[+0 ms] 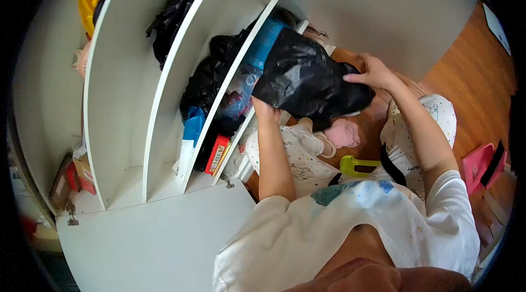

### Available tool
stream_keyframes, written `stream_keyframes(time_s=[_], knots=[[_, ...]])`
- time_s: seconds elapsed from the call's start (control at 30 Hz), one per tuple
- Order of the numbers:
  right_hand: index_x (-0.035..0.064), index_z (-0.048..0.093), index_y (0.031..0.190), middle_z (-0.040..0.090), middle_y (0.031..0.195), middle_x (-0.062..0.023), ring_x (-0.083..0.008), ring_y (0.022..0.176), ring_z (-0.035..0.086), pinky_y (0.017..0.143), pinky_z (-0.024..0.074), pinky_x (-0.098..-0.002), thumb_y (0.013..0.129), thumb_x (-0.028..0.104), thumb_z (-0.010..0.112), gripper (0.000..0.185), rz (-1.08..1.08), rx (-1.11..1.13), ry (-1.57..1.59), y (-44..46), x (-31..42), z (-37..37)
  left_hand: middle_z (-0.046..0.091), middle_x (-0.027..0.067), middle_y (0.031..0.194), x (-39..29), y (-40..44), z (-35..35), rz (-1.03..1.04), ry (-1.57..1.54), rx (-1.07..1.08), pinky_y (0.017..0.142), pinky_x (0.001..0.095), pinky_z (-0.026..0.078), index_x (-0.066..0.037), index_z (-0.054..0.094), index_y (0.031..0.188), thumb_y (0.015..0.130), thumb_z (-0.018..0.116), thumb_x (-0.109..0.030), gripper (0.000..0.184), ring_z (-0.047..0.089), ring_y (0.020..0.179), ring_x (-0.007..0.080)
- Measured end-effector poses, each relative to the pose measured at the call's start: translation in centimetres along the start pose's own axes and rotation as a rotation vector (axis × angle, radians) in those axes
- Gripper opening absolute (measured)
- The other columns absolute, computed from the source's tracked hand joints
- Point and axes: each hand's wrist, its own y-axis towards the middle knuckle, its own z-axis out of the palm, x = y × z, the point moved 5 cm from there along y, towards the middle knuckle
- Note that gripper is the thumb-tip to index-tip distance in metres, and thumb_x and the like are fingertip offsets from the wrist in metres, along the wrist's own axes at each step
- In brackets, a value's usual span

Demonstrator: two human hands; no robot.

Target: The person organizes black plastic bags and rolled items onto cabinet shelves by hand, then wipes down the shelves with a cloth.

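A crumpled black plastic bag is stretched between my two hands in front of a white shelf. My left hand grips its near left edge, with most of the fingers hidden beneath the plastic. On the bag's right end my right hand is closed, thumb on top and the other fingers partly out of sight. Whatever the bag contains is hidden. Just behind it, a blue package and a clear plastic bag lie in the lower compartment.
More black bags fill the neighbouring compartment of the white shelf. A red box stands near the shelf's edge. An open cabinet door lies to the left. A pink cloth and a yellow-green plastic item are by my legs.
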Motion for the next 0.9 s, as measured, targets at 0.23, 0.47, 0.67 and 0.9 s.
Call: stream_keyframes(time_s=[0.23,0.47,0.67,0.9], knots=[[0.0061,0.060,0.072,0.056,0.069,0.0003,-0.0077,0.061,0.045,0.055,0.0374,-0.0259,0.079,0.023,0.061,0.019,0.144,0.246,0.383,0.3,1.2,-0.9,0.061,0.0110,0.097,1.8,-1.5,-3.9,0.072,0.144,-0.079,0.074,0.0326,0.051,0.000,0.057,0.103,0.082,0.052,-0.008,0.023,0.061,0.085,0.0218],[0.0056,0.059,0.082,0.059,0.073,0.0001,-0.0084,0.065,0.056,0.059,0.0464,-0.0223,0.083,0.021,0.056,0.016,0.172,0.019,1.051,-0.2,3.2,-5.7,0.059,0.0092,0.095,2.1,-0.5,-8.4,0.329,0.703,-0.303,0.078,0.0270,0.043,0.001,0.054,0.101,0.078,0.059,-0.003,0.024,0.055,0.084,0.0187],[0.0047,0.057,0.087,0.059,0.081,-0.0014,-0.0107,0.074,0.057,0.068,0.0466,-0.0243,0.085,0.021,0.055,0.016,0.112,0.030,1.215,-0.1,4.0,-3.7,0.042,0.0131,0.124,0.8,-6.1,4.6,0.476,0.977,-0.062,0.091,0.0373,0.036,-0.003,0.039,0.123,0.078,0.064,-0.018,0.053,0.041,0.114,0.0254],[0.0104,0.054,0.077,0.056,0.071,0.0023,-0.0063,0.060,0.054,0.053,0.0483,-0.0207,0.087,0.022,0.056,0.016,0.119,0.135,1.320,-1.9,8.0,0.5,0.032,0.0228,0.130,5.7,-8.9,12.3,0.428,0.710,0.391,0.098,0.0386,0.031,0.000,0.019,0.133,0.066,0.072,-0.013,0.086,0.035,0.120,0.0312]])
